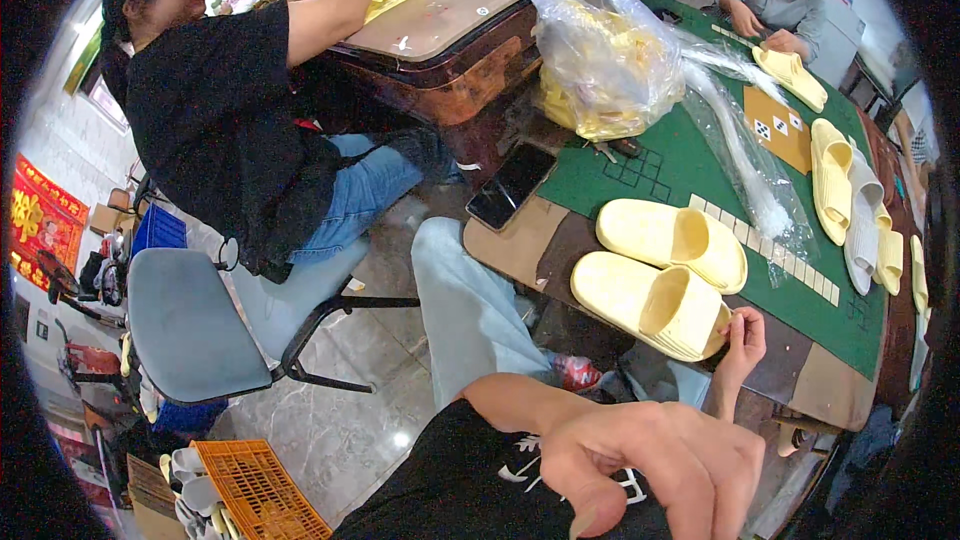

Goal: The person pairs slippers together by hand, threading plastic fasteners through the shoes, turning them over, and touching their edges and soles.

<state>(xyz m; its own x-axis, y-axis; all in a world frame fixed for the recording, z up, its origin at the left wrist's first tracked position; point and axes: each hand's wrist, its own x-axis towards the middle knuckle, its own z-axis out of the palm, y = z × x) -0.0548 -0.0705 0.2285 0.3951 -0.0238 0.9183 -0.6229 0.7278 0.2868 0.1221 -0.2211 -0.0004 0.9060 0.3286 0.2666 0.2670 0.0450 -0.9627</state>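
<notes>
Two pale yellow slippers lie side by side at the near edge of the table. My right hand [739, 343] pinches the heel of the nearer yellow slipper [625, 292] between thumb and fingers. Just beyond it rests the other yellow slipper [668, 224], untouched. My left hand [655, 465] is raised close in front of my black shirt, with thumb and fingers apart and bent. Nothing shows in it, though some fingertips reach the picture's lower edge.
On the green tabletop [640, 160] are a plastic bag of yellow items [610, 70], a row of tiles [770, 245] and a phone [510, 185]. More slippers [832, 180] line the right side. One person sits at left, another across. A grey chair [195, 325] and orange crate [262, 490] stand left.
</notes>
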